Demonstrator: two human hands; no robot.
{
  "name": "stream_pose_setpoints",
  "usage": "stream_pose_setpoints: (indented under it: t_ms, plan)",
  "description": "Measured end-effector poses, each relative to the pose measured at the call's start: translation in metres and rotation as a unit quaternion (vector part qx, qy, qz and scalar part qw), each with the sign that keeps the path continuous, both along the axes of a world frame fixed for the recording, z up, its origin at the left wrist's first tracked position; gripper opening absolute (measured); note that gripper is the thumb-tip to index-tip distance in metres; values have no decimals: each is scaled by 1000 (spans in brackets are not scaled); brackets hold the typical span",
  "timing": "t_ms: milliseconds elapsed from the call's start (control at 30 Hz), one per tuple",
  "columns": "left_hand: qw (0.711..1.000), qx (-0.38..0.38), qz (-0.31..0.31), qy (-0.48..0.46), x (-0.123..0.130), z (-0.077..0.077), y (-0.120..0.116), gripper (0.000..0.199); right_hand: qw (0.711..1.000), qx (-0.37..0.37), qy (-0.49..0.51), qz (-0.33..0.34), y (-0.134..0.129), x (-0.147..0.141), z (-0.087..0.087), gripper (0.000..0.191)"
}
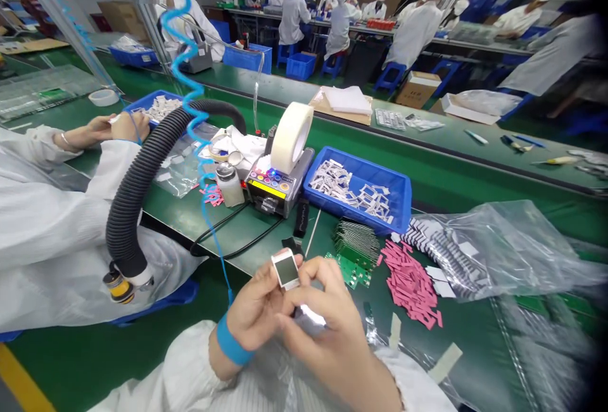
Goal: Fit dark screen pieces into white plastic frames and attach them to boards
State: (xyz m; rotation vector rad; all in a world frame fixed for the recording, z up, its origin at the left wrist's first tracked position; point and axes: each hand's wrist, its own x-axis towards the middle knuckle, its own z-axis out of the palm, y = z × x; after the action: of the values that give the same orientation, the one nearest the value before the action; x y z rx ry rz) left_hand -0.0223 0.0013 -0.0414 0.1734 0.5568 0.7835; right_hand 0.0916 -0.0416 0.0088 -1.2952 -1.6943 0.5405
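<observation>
Forearms in white sleeves rise from the near edge of the view, wrists bent inward so that both hands meet in front of the torso. Left hand [259, 304], wearing a blue wristband [232, 341], is turned palm up; its thumb and fingers are clamped on a small square white-framed part with a dark face [287, 270], held tilted above the near side of the green work surface [259, 258]. Right hand [330, 320] is arched over the left palm, fingers bent, fingertips at the part's right side; whether they grip it cannot be told.

Just beyond the right hand lie green circuit boards [354, 250], limiting room there; to their right, a heap of pink flat strips [412, 285] and a clear plastic bag [517, 231]. A strip of green surface shows between the left hand and black cables [256, 244]. Farther out stand a lidded glass jar [230, 187], a grey tape dispenser [270, 193] bearing a wide cream roll [286, 139], and a blue plastic tray [405, 199] of white frames.
</observation>
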Motion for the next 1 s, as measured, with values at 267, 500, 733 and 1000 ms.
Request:
stream_pose_setpoints:
  t_ms: [267, 500, 733, 1000]
  plan:
    - [998, -17, -4, -53, 11, 4, -5, 30, 992, 18, -51, -118, 9, 17, -2, 13]
    - [997, -2, -14, -73, 14, 5, -6, 25, 989, -3, -35, -141, 11, 27, -3, 13]
    - [997, -7, -6, -74, 18, 3, -6, 24, 986, -28, -18, -161, 14, 27, -7, 14]
    - [998, -42, 51, 14, 16, -2, -3, 19, 961, 76, -168, -206, 20, 17, -30, 15]
